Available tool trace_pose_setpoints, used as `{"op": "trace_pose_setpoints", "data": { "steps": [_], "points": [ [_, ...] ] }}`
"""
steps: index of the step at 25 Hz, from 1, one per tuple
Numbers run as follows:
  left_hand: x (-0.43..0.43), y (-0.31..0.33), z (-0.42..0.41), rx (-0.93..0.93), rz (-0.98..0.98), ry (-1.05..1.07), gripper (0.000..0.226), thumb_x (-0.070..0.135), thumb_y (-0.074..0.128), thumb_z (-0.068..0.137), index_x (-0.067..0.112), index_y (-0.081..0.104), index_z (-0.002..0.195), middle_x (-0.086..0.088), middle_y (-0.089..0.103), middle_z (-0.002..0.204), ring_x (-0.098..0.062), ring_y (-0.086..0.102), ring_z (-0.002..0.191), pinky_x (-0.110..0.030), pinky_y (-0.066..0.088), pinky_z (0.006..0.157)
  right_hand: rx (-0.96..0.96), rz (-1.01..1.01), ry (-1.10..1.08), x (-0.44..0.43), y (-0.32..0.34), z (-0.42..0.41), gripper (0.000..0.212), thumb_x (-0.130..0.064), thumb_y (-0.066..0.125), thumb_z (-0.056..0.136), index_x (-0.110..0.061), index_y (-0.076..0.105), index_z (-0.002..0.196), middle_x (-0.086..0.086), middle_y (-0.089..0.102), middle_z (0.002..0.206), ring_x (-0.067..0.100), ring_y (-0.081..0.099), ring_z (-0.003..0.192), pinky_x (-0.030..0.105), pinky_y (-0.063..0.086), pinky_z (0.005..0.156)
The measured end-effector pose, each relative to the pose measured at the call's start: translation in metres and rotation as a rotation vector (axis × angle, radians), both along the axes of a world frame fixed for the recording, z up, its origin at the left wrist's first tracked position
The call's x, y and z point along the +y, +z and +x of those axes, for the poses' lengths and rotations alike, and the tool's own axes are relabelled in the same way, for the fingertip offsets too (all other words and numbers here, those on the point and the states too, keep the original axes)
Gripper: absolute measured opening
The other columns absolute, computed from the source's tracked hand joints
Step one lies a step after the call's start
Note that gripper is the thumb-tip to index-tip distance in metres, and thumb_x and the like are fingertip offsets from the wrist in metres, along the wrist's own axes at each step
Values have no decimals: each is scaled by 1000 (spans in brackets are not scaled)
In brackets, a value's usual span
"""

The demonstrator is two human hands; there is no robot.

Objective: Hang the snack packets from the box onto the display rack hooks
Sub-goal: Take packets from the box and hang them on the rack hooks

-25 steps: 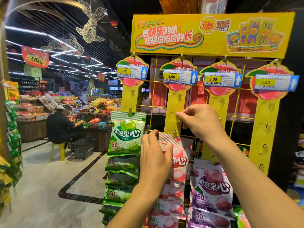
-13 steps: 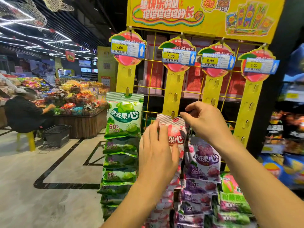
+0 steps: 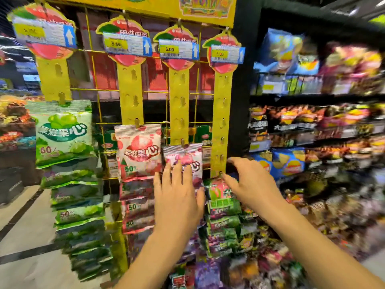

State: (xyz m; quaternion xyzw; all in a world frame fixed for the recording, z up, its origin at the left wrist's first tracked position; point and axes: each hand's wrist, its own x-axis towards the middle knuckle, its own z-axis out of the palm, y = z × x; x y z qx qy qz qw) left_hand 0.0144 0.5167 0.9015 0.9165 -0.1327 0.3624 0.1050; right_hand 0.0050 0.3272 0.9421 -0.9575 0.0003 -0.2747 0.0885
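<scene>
A yellow display rack (image 3: 220,113) carries four hanging strips with hooks. A red-and-white snack packet (image 3: 138,151) hangs at the top of the second strip's stack. A green packet (image 3: 62,132) tops the first strip, a purple packet (image 3: 187,157) the third, and a green-pink packet (image 3: 218,190) the fourth. My left hand (image 3: 177,192) is spread flat in front of the purple packet, holding nothing. My right hand (image 3: 250,182) has loosely bent fingers beside the fourth strip's lower end, also holding nothing. The box is out of view.
Store shelves (image 3: 312,97) full of chip bags stand directly right of the rack. Price tags (image 3: 177,50) hang along the rack's top. Grey floor (image 3: 25,236) lies at the lower left, with produce counters beyond. The picture is blurred.
The view has swung right and down. Both hands have left the red-and-white packet, which now hangs on its hook, and moved right toward the third and fourth strips.
</scene>
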Motion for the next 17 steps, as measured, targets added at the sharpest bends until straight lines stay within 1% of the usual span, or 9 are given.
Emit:
{"op": "trace_pose_setpoints", "data": {
  "steps": [2, 3, 6, 8, 10, 13, 15, 17],
  "points": [
    [-40, -6, -10, 21, 33, -32, 60, 45, 63, 88, 7, 65, 134, -14, 66, 137, -38, 60, 129, -60, 48, 108, 32, 29, -15, -38, -10, -17, 57, -51, 53, 97, -21, 46, 146, 0, 59, 137, 26, 50, 129, 40, 45, 100],
    [-63, -8, -16, 30, 42, -49, 59, 45, 61, 88, 8, 65, 133, -13, 67, 136, -37, 62, 127, -58, 49, 107, 50, 37, -21, -60, -15, -26, 57, -51, 53, 98, -21, 45, 146, -1, 57, 137, 26, 48, 130, 40, 44, 100],
    [-129, -14, -32, 66, 82, -83, 60, 47, 56, 90, 9, 64, 135, -11, 67, 136, -36, 61, 126, -54, 49, 107, 79, 3, -56, -123, -26, -52, 53, -51, 52, 98, -19, 47, 140, 1, 59, 130, 29, 51, 122, 42, 48, 95],
    [-172, -17, -42, 87, 103, -92, 61, 49, 55, 93, 10, 61, 140, -10, 64, 140, -35, 58, 131, -53, 46, 110, 94, -11, -75, -163, -29, -68, 54, -51, 52, 98, -18, 48, 140, 2, 59, 132, 30, 52, 122, 42, 49, 95],
    [-217, -20, -53, 111, 121, -114, 62, 49, 59, 95, 10, 58, 143, -10, 63, 143, -35, 56, 134, -54, 45, 111, 105, -26, -97, -206, -34, -84, 54, -52, 51, 98, -18, 47, 140, 2, 58, 134, 29, 52, 121, 40, 49, 94],
    [-275, -26, -65, 125, 147, -149, 60, 50, 57, 95, 10, 60, 140, -9, 64, 139, -34, 58, 131, -54, 47, 108, 120, -76, -128, -260, -44, -102, 55, -54, 48, 99, -18, 46, 141, 3, 56, 135, 29, 51, 122, 41, 47, 95],
    [-305, -29, -68, 140, 155, -175, 60, 50, 53, 94, 9, 62, 137, -9, 67, 133, -34, 61, 126, -53, 50, 105, 147, -73, -146, -288, -48, -111, 57, -54, 46, 99, -18, 45, 143, 4, 55, 137, 30, 50, 124, 42, 47, 97],
    [-333, -33, -68, 160, 174, -204, 60, 50, 51, 95, 9, 61, 138, -9, 67, 133, -33, 62, 125, -52, 50, 104, 162, -77, -162, -315, -55, -113, 57, -54, 45, 99, -17, 44, 143, 4, 55, 136, 30, 50, 123, 42, 46, 97]
  ]
}}
